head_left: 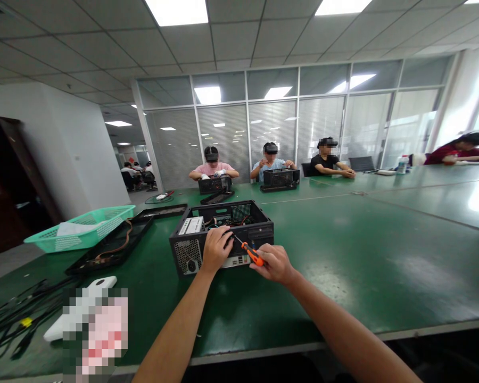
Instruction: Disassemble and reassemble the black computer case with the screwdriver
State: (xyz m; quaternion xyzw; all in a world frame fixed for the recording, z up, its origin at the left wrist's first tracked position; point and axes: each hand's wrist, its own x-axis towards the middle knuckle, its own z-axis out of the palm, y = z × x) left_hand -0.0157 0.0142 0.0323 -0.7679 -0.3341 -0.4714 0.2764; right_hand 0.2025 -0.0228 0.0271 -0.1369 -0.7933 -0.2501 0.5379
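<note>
A black computer case [222,234] lies in front of me with its upper side uncovered and its rear panel facing me. My left hand [216,247] grips the upper rear edge, its fingers bent against the panel. My right hand [277,263] is closed around the orange and black handle of a screwdriver [253,254]. The shaft slants up and left, with its tip close to my left fingertips at the rear panel. Whether the tip sits in a screw is too small to see. A power supply [192,225] with a white label shows inside the case.
At left are a green plastic basket [80,236], a black side panel [117,247] with a brown cable, loose black cables [24,314] and a white object [80,308]. Across the green table [355,255], co-workers sit, two of them behind other computer cases [279,178].
</note>
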